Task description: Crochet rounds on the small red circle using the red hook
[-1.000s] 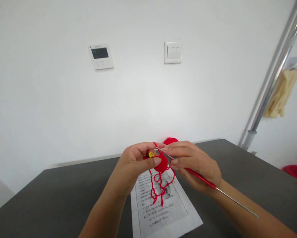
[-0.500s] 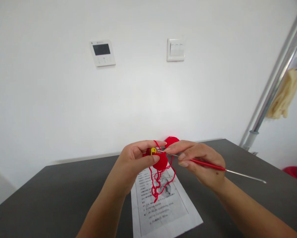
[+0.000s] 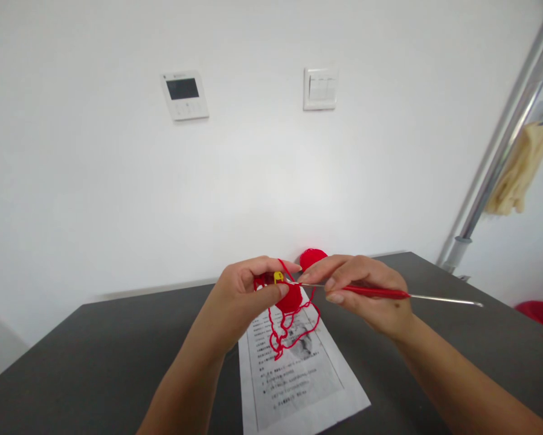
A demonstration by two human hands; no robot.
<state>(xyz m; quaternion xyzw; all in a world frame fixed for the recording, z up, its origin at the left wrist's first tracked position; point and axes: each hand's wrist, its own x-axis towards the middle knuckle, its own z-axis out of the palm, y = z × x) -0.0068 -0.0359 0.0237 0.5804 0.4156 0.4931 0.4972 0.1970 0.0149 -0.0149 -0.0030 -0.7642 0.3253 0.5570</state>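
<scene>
The left hand [image 3: 239, 296] keeps its grip pinched on a red crochet piece [image 3: 292, 299], by a yellow marker [image 3: 278, 277]; the right hand [image 3: 380, 308] clamps a red-handled hook [image 3: 375, 292], tip at the piece. Yarn strands [image 3: 278, 345] hang over a printed sheet [image 3: 307, 393] on the counter [image 3: 130, 356].

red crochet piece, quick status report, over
Left hand pinching red crochet piece, yellow marker by thumb. Right hand gripping red-handled hook, far end at piece. Loose yarn dangling below; no blockage visible.
</scene>
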